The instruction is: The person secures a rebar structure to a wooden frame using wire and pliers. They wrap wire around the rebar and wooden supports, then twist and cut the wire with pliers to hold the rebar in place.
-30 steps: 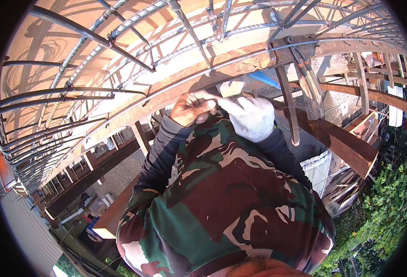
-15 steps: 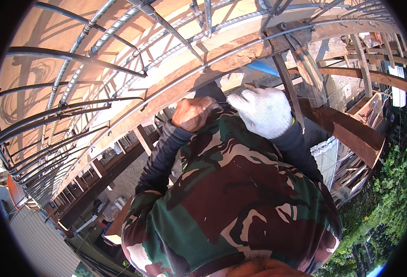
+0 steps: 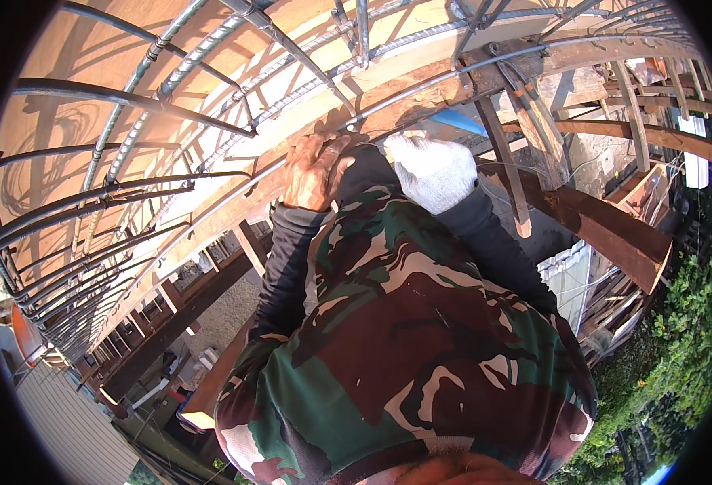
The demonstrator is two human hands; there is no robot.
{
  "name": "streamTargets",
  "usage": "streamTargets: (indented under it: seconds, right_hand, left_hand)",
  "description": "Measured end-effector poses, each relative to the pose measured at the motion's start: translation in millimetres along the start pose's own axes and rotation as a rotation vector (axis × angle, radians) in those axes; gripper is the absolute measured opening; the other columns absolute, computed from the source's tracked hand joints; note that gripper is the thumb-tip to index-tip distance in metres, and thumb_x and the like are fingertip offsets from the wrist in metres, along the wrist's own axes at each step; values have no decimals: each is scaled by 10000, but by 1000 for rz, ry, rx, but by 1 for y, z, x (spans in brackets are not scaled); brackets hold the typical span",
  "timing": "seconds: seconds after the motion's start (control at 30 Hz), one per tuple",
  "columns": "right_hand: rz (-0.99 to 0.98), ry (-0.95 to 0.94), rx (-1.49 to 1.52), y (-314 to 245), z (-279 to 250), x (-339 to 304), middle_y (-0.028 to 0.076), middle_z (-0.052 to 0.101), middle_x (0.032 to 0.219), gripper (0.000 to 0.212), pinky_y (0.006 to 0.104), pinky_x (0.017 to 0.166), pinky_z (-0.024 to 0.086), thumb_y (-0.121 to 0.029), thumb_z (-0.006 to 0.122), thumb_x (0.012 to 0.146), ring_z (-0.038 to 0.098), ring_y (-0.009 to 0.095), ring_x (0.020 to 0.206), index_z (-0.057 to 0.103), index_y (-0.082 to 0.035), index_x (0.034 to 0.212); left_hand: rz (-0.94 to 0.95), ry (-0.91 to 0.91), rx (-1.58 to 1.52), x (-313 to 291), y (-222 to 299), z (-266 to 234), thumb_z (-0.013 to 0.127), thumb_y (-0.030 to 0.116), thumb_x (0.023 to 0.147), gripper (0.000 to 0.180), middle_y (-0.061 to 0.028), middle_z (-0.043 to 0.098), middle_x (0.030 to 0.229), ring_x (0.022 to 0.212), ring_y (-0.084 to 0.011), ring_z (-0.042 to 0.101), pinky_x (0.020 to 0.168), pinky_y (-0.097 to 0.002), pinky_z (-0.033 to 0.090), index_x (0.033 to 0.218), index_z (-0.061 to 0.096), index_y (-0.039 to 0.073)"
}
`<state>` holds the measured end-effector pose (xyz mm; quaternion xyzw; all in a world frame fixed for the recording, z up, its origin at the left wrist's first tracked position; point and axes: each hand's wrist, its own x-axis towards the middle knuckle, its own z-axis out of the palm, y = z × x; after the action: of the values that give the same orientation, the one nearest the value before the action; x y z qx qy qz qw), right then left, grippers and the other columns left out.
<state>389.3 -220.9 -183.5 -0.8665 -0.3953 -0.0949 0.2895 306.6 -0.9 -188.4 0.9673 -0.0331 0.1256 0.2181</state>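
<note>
My bare left hand reaches up to the wooden beam, its fingers apart and bent against the beam's edge beside a thin steel rod. What its fingertips touch is partly hidden. My right hand, in a white knitted glove, is closed just right of it, below the beam. A thin wire curves out to the right of the glove; the part inside the fist is hidden. Dark sleeves cover both forearms, and my camouflage shirt fills the middle.
A cage of ribbed steel bars stretches across the upper left over a plywood panel. Wooden props and a brown beam stand at right. Lower down are a corrugated sheet at left and green foliage at right.
My left hand has moved up and left to the beam, its fingers spreading. My gloved right hand has shifted up and left. The wire stretched between them no longer shows there.
</note>
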Motion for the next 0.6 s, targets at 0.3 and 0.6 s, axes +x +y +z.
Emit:
streamTargets:
  seconds: [0.3, 0.6]
  right_hand:
    - [260, 11, 66, 11, 44, 7, 105, 660, 730, 129, 372, 594, 523, -174, 652, 856, 660, 282, 651, 674, -105, 963]
    - [353, 52, 449, 16, 60, 1, 147, 692, 868, 128, 342, 697, 544, -126, 648, 884, 693, 313, 790, 668, -58, 991]
  left_hand:
    - [-238, 145, 150, 9, -14, 2, 624, 98, 885, 249, -163, 658, 1019, 948, -352, 624, 832, -436, 507, 1122, 673, 41]
    - [-451, 226, 20, 13, -23, 41, 601, 404, 937, 368, -184, 700, 923, 875, -367, 665, 811, -454, 505, 997, 741, 69]
